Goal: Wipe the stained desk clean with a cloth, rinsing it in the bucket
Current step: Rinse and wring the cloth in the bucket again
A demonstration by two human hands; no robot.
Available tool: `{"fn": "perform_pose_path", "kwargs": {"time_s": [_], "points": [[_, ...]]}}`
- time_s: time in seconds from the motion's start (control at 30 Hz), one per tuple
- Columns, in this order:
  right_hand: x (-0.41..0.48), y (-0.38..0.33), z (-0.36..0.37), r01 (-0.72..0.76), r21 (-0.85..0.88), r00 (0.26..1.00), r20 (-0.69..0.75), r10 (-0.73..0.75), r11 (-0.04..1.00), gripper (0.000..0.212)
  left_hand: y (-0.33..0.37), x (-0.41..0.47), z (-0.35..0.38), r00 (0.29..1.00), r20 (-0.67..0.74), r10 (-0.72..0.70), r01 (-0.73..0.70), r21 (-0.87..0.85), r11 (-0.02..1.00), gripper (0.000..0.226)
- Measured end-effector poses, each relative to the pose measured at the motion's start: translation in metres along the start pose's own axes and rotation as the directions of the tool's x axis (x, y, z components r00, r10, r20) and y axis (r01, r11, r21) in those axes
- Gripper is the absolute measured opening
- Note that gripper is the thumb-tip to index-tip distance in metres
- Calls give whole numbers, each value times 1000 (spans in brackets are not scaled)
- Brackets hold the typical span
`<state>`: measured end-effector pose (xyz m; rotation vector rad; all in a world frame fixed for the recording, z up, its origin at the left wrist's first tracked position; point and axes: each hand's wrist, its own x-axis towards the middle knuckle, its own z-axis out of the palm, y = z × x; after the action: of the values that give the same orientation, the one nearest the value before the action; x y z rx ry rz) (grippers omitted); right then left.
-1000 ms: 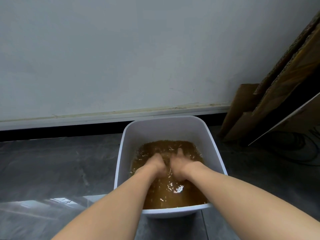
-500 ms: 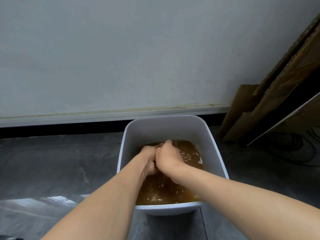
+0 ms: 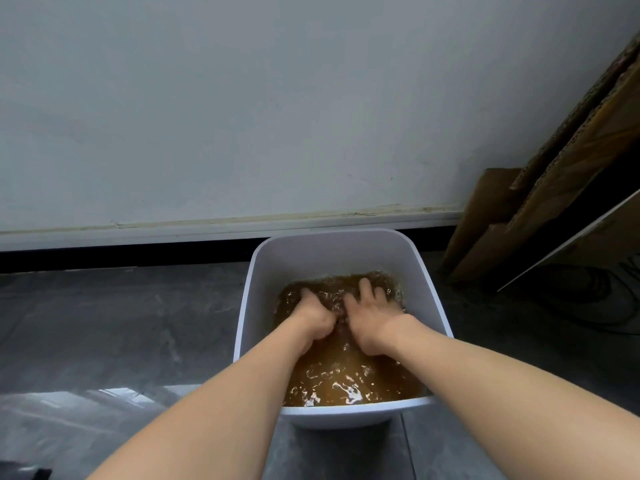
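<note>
A white rectangular bucket (image 3: 332, 254) stands on the grey floor close to the wall, holding murky brown water (image 3: 353, 375). Both my hands are in the water at its far half. My left hand (image 3: 311, 317) is bunched, its fingers curled down under the surface. Just to its right, my right hand (image 3: 374, 317) lies flatter, with its fingers stretched forward and the tips dipped in. The cloth is hidden beneath the churned brown water between and under the hands. The desk is out of view.
Sheets of cardboard (image 3: 554, 202) lean against the wall at the right, with dark cables (image 3: 606, 299) on the floor below them. A black baseboard strip (image 3: 121, 258) runs behind the bucket. A glossy patch of floor (image 3: 86, 403) lies at the lower left.
Half a second ago my hands were clasped together above the water. They have now dropped back in and moved apart, and the right hand's fingers have spread forward. The surface ripples.
</note>
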<state>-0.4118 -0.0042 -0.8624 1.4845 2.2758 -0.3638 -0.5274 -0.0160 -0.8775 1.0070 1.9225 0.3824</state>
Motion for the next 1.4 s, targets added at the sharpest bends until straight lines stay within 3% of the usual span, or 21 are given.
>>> {"fn": "perform_pose_path", "kwargs": {"time_s": [0.03,0.1,0.17,0.2,0.27,0.33,0.37,0.43,0.5,0.6,0.7,0.77,0.9,0.97,1.03,1.1,1.2,1.27,1.33,1.4], "points": [[1,-2,2,14,-28,999,32,-13,1000,81,-3,2,2,999,-1,33,-33,172,985,82],[4,-7,5,-2,25,993,118,-1,1000,95,-6,4,5,994,71,80,-100,360,927,80],[9,-9,7,-77,195,979,201,37,978,97,-6,2,5,985,153,82,-136,390,910,72],[10,-10,6,-123,296,974,219,58,947,89,-5,0,3,982,172,81,-140,366,920,64],[14,-13,5,-173,504,979,181,93,846,53,-1,-3,0,978,207,-3,-34,178,983,44],[13,-16,3,-224,737,973,128,194,638,28,4,0,-4,954,268,-130,167,-117,979,30],[11,-19,0,-222,820,967,114,229,527,20,6,-1,-5,940,296,-168,247,-253,936,28],[2,-31,-8,-209,902,954,103,281,379,17,6,-3,-7,955,252,-157,253,-413,875,22],[0,-44,-12,-156,915,953,40,301,371,24,5,-3,-11,976,186,-115,192,-482,855,28],[-4,-49,-16,-84,880,934,-94,345,467,25,9,-11,-17,989,136,-54,117,-506,854,31],[-1,-29,-19,-65,867,891,-171,419,494,18,18,-19,-16,973,231,-4,118,-482,868,35],[3,-16,-20,-115,876,879,-129,459,468,17,24,-23,-17,961,274,45,97,-485,869,34],[3,-3,-27,-164,952,924,57,378,257,16,27,-25,-33,955,268,128,19,-485,874,40],[-3,3,-35,-197,975,950,163,267,102,13,25,-22,-43,939,289,188,-21,-496,868,53],[-8,9,-40,-252,963,954,263,141,-94,24,25,-23,-53,922,308,235,-67,-471,879,68],[-11,12,-42,-307,936,945,321,66,-170,22,28,-26,-62,886,376,272,-104,-411,906,82],[-11,13,-41,-336,940,942,337,2,-53,26,31,-28,-71,835,483,263,-142,-273,952,89],[-7,10,-36,-303,951,950,296,96,69,24,30,-28,-73,878,438,194,-169,-95,981,84],[-2,13,-30,-221,919,951,130,281,325,21,23,-24,-69,942,302,150,-183,84,980,72],[-2,18,-27,-172,748,941,-66,330,641,22,14,-19,-63,973,128,192,-213,174,961,53]]}}
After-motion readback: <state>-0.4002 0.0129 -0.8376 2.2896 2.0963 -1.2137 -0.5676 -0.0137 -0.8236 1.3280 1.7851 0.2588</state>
